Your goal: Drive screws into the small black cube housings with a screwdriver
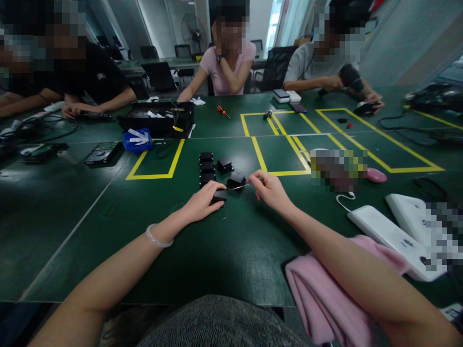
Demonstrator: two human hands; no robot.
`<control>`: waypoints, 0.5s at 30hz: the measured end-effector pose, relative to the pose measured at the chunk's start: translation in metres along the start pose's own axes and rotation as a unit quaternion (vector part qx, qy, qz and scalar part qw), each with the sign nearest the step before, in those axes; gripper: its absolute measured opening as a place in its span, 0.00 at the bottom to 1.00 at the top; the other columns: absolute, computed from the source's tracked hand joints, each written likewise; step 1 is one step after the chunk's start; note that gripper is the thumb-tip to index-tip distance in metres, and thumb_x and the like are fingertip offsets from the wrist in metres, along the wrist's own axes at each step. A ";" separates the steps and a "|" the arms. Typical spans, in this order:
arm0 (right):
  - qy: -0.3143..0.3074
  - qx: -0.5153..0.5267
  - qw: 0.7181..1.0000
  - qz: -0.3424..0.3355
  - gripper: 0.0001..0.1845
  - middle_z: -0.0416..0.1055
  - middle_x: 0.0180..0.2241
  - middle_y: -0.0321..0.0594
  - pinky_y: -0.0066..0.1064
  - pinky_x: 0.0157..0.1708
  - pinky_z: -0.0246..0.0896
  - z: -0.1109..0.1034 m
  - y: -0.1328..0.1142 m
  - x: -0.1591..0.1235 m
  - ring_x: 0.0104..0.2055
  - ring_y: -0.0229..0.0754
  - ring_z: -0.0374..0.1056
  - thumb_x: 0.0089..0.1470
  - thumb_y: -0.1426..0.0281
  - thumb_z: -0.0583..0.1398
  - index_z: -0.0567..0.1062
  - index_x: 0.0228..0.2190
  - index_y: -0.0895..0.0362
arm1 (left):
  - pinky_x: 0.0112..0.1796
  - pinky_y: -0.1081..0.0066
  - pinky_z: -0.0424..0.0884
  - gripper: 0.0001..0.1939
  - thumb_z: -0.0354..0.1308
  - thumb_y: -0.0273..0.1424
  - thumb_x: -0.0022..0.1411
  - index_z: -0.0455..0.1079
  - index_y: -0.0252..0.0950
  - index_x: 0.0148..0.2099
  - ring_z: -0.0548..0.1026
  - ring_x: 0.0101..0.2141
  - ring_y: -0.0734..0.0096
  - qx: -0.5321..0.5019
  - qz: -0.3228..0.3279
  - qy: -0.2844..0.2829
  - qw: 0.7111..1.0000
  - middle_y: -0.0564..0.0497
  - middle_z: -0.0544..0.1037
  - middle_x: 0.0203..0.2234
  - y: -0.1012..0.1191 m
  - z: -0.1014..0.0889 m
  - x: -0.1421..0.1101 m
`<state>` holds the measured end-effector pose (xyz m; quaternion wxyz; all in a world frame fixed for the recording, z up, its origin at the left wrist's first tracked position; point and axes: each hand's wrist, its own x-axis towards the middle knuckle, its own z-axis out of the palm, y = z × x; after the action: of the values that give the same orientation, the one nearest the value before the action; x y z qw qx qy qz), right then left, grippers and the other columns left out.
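From where I stand, the seated person's left hand has its grip closed around a small black block, thumb along the near side and fingers over the far one, pressing it to the green table. The right hand keeps a narrow pinch on a thin metal tool, its shaft slanting left to the upper right edge of that block; I can't tell whether the tip touches.

Just beyond the left fingers stands a row of matching black blocks, set close together. Two more sit to the right of the row: a far loose block and a near loose block, the latter just behind the shaft. A tiny metal piece, perhaps a screw, lies on the near side of the held block.

A pink cloth hangs over the table's near edge under the right forearm, with a white device beside it. Across the table, near a co-worker in a pink shirt, lies an orange-handled screwdriver.
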<state>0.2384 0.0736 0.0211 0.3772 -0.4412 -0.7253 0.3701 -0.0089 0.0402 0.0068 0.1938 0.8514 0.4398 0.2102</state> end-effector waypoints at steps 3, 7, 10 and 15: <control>0.010 0.013 1.000 -0.020 0.08 0.59 0.14 0.24 0.27 0.21 0.52 0.001 -0.001 0.000 0.15 0.34 0.58 0.63 0.67 0.53 0.68 0.41 0.56 | 0.51 0.55 0.71 0.18 0.56 0.32 0.66 0.60 0.39 0.57 0.70 0.53 0.54 -0.001 0.005 0.003 1.000 0.43 0.68 0.52 0.000 0.000 0.000; 0.015 0.017 0.999 -0.032 0.08 0.60 0.16 0.25 0.28 0.22 0.54 0.001 -0.001 0.000 0.17 0.34 0.59 0.62 0.67 0.53 0.67 0.42 0.56 | 0.49 0.55 0.71 0.19 0.55 0.32 0.66 0.60 0.38 0.57 0.70 0.52 0.54 0.001 0.004 0.001 1.000 0.43 0.68 0.52 0.000 0.000 0.000; 0.010 0.000 1.000 -0.014 0.10 0.58 0.14 0.26 0.28 0.21 0.52 0.001 -0.002 -0.001 0.16 0.34 0.57 0.63 0.63 0.53 0.68 0.34 0.55 | 0.49 0.55 0.71 0.18 0.55 0.33 0.66 0.60 0.39 0.57 0.70 0.52 0.54 0.002 0.004 0.002 1.000 0.43 0.68 0.52 -0.001 0.000 0.000; 0.018 -0.002 0.999 -0.039 0.09 0.59 0.16 0.25 0.29 0.23 0.53 0.002 -0.006 -0.003 0.17 0.35 0.58 0.62 0.69 0.53 0.67 0.44 0.55 | 0.49 0.55 0.72 0.19 0.55 0.33 0.66 0.59 0.39 0.58 0.70 0.52 0.54 0.000 0.002 0.001 1.000 0.43 0.68 0.52 -0.001 0.000 0.000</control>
<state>0.2355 0.0685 0.0247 0.4036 -0.4196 -0.7359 0.3458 -0.0098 0.0407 0.0065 0.1927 0.8521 0.4382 0.2116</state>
